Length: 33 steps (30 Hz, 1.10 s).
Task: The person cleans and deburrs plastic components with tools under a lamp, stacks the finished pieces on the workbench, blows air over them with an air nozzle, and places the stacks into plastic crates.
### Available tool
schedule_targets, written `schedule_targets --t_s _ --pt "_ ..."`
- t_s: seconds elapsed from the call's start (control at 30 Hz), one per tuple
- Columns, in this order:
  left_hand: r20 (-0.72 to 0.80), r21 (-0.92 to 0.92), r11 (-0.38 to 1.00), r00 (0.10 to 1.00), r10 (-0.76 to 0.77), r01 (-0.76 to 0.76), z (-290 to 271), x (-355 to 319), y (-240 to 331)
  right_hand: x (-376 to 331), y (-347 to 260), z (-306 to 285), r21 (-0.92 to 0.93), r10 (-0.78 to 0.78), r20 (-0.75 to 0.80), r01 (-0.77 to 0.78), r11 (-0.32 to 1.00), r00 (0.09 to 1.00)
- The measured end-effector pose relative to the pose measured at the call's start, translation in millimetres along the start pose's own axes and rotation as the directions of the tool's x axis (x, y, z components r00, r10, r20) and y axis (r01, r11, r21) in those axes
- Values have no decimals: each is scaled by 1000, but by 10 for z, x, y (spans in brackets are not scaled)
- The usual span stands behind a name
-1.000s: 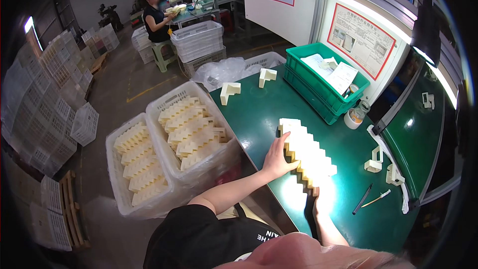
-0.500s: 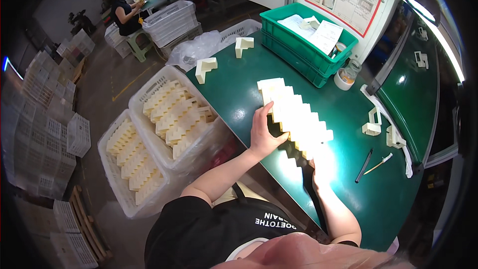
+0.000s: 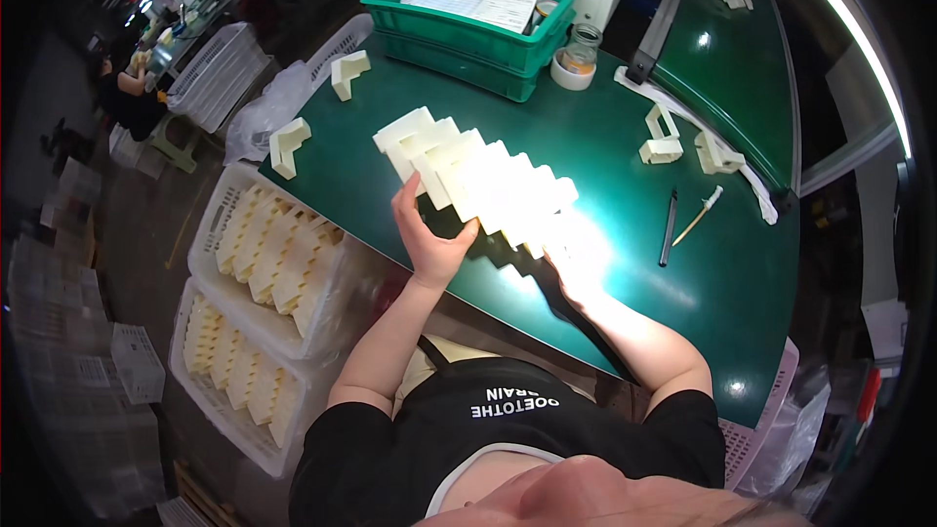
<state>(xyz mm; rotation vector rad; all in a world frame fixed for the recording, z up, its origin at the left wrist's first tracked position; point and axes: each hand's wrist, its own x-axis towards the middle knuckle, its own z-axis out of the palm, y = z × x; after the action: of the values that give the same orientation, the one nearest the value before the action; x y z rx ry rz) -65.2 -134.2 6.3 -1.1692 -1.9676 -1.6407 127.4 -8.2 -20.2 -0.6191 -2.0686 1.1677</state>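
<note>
Nearest: front of wearer's black T-shirt (image 3: 410, 429), pale lettering across it. Right, near: pink perforated crate (image 3: 747, 449) beside the edge of the green table (image 3: 722, 332).

Left, near: two white crates, set side by side. The nearer (image 3: 220, 412) and the farther (image 3: 217, 203) both hold rows of cream parts.

Right hand (image 3: 576, 278): touching the near side of the row's right end. Fingers partly hidden and washed out by glare; cannot tell how far they close.

Left hand (image 3: 434, 246): gripping the near side of the row toward its left end, fingers and thumb spread along the stepped edge.

Row of cream parts (image 3: 459, 171): over the middle of the table, between the left hand and the right, running obliquely, left end farther. Toothed shadow just near of it; contact with the tabletop cannot be told.

Right of the row: dark pen (image 3: 669, 227) and thin brush (image 3: 695, 218), near each other. Beyond these, two cream frames (image 3: 661, 150), apart, near a white cloth strip (image 3: 759, 197).

Left, farther: two angled cream pieces (image 3: 283, 149) near the table edge, well apart.

Far side: glass jar (image 3: 583, 49) by stacked green crates (image 3: 459, 51), papers (image 3: 508, 0) in the upper one.

Far left: co-worker (image 3: 132, 102) on a stool (image 3: 174, 143).
</note>
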Motion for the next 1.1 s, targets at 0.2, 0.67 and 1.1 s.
schedule_targets --t_s 0.2,0.67,1.1 --pt "52 0 1000 998 -21 21 13 4 31 -41 188 70 -140 3 -95 -16 990 995" --pt "205 -57 990 969 139 -130 446 579 384 23 -147 25 524 49 -241 88 847 969" --pt "188 -46 989 971 144 -138 381 615 482 10 -62 -21 576 -79 -130 140 805 988"
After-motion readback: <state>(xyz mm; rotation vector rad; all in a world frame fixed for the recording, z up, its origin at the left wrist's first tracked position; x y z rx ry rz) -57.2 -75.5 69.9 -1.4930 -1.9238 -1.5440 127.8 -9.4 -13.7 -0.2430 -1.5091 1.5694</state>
